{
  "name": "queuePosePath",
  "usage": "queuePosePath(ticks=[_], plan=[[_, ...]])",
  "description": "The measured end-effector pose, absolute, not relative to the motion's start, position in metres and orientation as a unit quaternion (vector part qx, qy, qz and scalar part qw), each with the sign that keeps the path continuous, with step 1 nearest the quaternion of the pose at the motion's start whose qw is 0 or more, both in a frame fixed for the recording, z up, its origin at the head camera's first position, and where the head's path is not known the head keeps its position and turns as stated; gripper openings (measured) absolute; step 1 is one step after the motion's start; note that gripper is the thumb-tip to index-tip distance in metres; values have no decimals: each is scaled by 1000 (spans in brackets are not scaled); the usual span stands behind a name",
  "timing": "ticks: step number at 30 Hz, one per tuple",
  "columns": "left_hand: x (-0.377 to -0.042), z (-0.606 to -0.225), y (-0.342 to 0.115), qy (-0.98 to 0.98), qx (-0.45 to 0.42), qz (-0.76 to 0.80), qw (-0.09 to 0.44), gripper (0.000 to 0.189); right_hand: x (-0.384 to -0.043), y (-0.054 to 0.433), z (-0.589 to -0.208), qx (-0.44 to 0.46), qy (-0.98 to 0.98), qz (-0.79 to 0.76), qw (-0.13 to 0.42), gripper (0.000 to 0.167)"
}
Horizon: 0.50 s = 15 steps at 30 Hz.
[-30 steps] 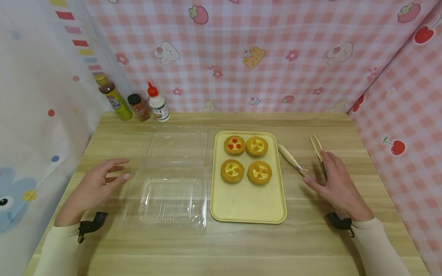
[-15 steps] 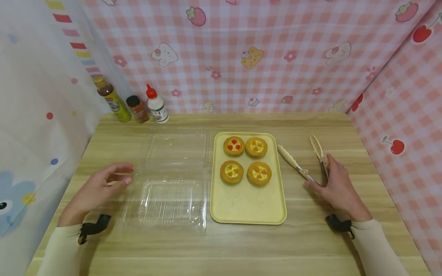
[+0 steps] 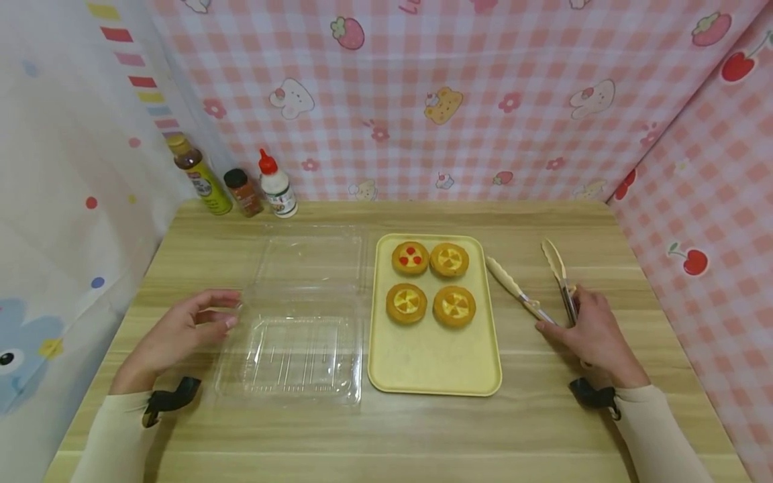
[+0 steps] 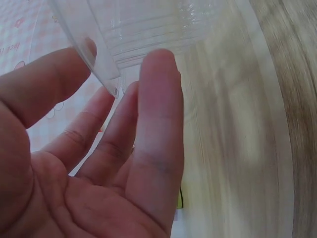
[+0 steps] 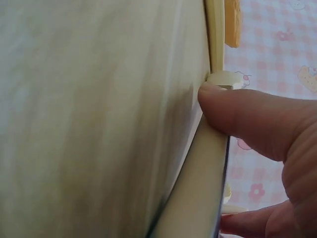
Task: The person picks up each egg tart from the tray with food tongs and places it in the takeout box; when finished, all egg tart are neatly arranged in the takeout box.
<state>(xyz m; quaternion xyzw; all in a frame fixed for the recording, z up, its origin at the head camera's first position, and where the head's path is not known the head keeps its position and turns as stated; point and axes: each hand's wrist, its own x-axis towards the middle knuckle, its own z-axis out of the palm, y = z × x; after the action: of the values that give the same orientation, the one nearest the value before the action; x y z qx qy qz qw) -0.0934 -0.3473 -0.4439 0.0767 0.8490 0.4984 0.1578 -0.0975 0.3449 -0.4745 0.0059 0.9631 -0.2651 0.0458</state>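
A clear plastic clamshell container [image 3: 290,388] lies unfolded on the wooden table. At its left edge is my left hand [image 3: 181,332]; the left wrist view has the thumb and fingers on either side of the container's rim [image 4: 89,54], with space between them. My right hand [image 3: 598,339] holds a pair of tongs [image 3: 510,282] with cream tips, spread wide on the table. Its thumb [image 5: 237,111] presses one arm, while the fingers lie by the other arm. Between container and tongs sits a pale yellow tray [image 3: 435,365] bearing several egg tarts [image 3: 406,303], one dotted red.
At the back left stand a yellow-green sauce bottle [image 3: 208,188], a spice jar [image 3: 244,194] with a black lid and a white squeeze bottle [image 3: 278,191] with a red cap. Patterned cloth [image 3: 386,87] hangs behind and beside the table.
My left hand has moved right to the container's edge. My right hand has drawn slightly nearer along the tongs; the tongs, tray and container stay in place.
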Motion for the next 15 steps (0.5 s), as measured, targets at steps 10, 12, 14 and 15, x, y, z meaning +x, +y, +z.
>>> queuePosePath(ticks=[10, 12, 14, 15], plan=[[-93, -444, -346, 829, 87, 527, 165, 51, -97, 347, -472, 1, 958, -287, 21, 62], [-94, -444, -346, 827, 89, 529, 166, 51, -99, 348, -469, -7, 957, -291, 5, 52], [-94, -445, -345, 826, 89, 530, 169, 51, -100, 348, -467, -1, 956, -293, 6, 57], [-94, -445, -346, 825, 91, 531, 169, 51, -100, 348, -467, 5, 956, -293, 12, 63]])
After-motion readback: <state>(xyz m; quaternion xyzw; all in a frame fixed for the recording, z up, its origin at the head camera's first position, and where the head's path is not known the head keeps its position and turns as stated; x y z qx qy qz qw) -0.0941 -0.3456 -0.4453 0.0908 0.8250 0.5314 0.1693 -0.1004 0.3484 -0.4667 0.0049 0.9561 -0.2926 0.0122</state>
